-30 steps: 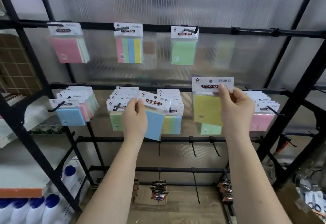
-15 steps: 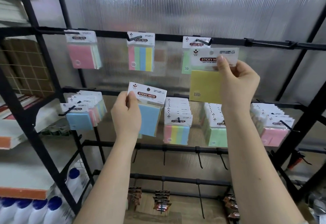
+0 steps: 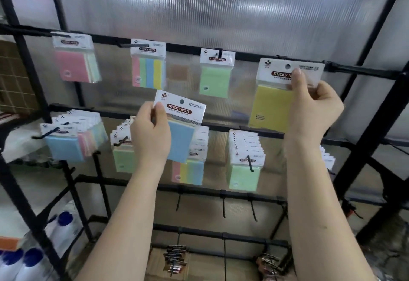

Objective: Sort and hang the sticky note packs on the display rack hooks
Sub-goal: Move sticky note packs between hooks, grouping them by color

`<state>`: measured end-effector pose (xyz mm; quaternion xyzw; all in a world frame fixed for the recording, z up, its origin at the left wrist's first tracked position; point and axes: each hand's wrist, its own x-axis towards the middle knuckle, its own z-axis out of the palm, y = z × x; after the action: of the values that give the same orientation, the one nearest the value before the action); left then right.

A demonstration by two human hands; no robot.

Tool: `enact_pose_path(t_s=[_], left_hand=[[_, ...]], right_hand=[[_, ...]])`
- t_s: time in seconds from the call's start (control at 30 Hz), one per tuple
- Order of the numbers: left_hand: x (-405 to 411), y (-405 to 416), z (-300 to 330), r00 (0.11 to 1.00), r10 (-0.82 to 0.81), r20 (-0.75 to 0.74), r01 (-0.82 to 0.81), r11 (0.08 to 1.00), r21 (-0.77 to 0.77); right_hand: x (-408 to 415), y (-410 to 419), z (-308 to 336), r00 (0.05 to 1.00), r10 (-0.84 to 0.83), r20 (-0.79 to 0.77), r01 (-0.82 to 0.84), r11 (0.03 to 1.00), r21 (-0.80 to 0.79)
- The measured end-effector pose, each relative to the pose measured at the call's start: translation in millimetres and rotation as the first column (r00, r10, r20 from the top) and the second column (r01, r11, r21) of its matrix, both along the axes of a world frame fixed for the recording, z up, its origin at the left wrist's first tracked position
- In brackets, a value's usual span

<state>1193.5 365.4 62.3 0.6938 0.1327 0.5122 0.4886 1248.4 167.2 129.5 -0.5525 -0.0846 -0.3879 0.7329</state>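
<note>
While the left hand [image 3: 151,135] pinches a blue pack [image 3: 180,133] by its header, the right hand's [image 3: 314,112] fingers [image 3: 297,79] pinch a yellow pack [image 3: 274,105] at the rack's top rail [image 3: 358,70].

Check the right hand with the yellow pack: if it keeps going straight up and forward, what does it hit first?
Probably the top rail of the rack, near the hook above the yellow pack held by the right hand. Depth unclear.

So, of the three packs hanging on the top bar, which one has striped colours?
The middle pack: pink, green, blue, yellow stripes. Left pack is pink-fronted, right pack green.
</note>
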Motion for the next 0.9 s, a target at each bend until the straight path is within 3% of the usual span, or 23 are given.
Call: enact_pose_path(t_s=[0.33, 0.9], left_hand=[[12, -89, 5, 0.992, 0.121, 0.039, -0.118, 0.990, -0.072], [32, -97, 15, 0.996, 0.085, 0.025, -0.084, 0.996, -0.027]], right_hand=[[35, -63, 22, 0.998, 0.069, -0.002, -0.069, 0.995, -0.075], [55, -72, 13, 0.978, 0.200, -0.055, -0.203, 0.978, -0.046]])
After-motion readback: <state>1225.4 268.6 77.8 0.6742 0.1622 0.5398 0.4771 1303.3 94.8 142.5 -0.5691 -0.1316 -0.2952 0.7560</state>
